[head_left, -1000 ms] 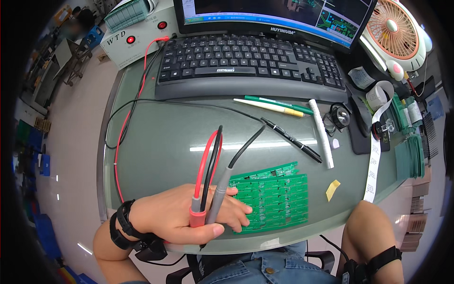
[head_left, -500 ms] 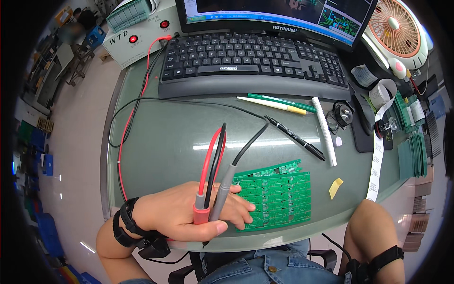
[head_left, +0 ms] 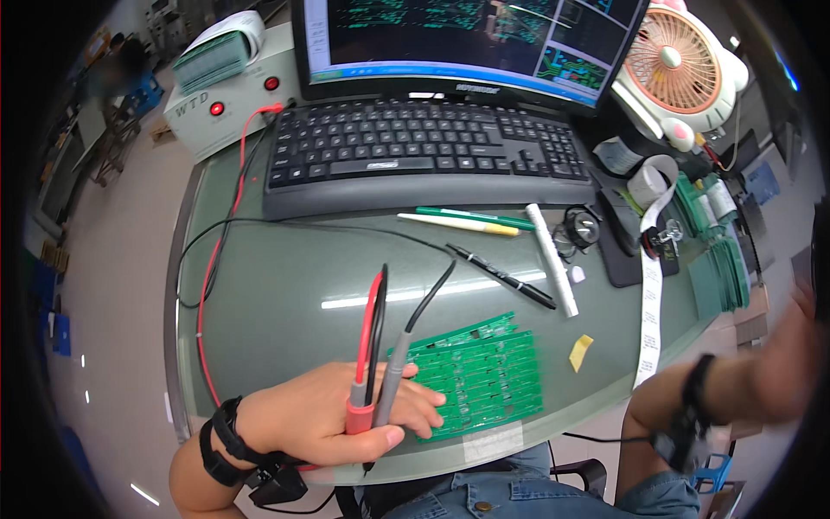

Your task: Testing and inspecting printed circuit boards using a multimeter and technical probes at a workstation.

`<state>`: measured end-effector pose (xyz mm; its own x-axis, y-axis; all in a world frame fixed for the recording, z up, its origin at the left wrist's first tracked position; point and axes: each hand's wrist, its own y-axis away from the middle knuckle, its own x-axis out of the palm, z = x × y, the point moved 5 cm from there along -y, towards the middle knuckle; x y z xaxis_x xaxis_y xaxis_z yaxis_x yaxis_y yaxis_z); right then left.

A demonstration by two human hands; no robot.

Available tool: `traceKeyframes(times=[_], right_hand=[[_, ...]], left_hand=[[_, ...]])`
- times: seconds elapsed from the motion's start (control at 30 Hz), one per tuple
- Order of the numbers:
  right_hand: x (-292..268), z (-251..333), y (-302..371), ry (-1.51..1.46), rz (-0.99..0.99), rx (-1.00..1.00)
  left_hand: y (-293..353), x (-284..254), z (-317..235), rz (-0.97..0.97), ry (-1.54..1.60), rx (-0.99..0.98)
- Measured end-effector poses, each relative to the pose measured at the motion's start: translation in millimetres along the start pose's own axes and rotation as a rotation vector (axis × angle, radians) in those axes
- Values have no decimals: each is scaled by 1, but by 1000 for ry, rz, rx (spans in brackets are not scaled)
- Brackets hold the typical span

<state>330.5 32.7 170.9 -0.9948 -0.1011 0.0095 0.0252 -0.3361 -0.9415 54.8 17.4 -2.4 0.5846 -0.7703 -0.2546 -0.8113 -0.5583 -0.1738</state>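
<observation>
My left hand (head_left: pixel 320 415) has a red test probe (head_left: pixel 360 417) and a grey-bodied test probe with a black lead (head_left: pixel 391 376) between thumb and fingers, both standing roughly upright. Its other fingertips rest on the left edge of a green circuit board panel (head_left: pixel 493 381). Beneath that panel, a second green board (head_left: pixel 471 332) pokes out at an angle along the back. Off to the right of the table, my right hand (head_left: pixel 782 363) is raised and smeared by motion, so its fingers cannot be made out.
A black keyboard (head_left: pixel 424 151) and monitor (head_left: pixel 450 91) stand at the back. Pens (head_left: pixel 501 275) and a white tube (head_left: pixel 552 259) lie behind the boards. Probe leads run to a white box (head_left: pixel 233 95) at left. A paper strip (head_left: pixel 650 320), mouse (head_left: pixel 619 221), fan (head_left: pixel 674 56) and stacked green boards (head_left: pixel 722 272) are at right.
My right arm has lifted from beside my lap, up and to the right. My left hand keeps the probes and its place at the board. The head view has shifted slightly.
</observation>
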Motion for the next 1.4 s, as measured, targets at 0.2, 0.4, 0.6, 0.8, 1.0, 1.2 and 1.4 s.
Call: traceKeyframes(times=[0.2, 0.4, 0.6, 0.8, 1.0, 1.2, 1.4], right_hand=[[69, -142, 77, 699, 987, 275], [67, -164, 105, 866, 1097, 318], [71, -167, 109, 796, 1062, 339], [66, -172, 109, 815, 1010, 363], [65, -173, 113, 772, 1044, 425], [35, -153, 78, 649, 748, 653], [50, -112, 113, -436, 709, 1409]], left_hand=[[10, -1, 2, 24, -5, -64], [6, -1, 4, 34, -7, -59], [6, -3, 5, 43, -8, -29], [1, -5, 3, 127, 16, -84], [2, -3, 1, 117, 1, -86], [3, -3, 6, 51, 11, -8], [6, -4, 7, 21, 16, -19]])
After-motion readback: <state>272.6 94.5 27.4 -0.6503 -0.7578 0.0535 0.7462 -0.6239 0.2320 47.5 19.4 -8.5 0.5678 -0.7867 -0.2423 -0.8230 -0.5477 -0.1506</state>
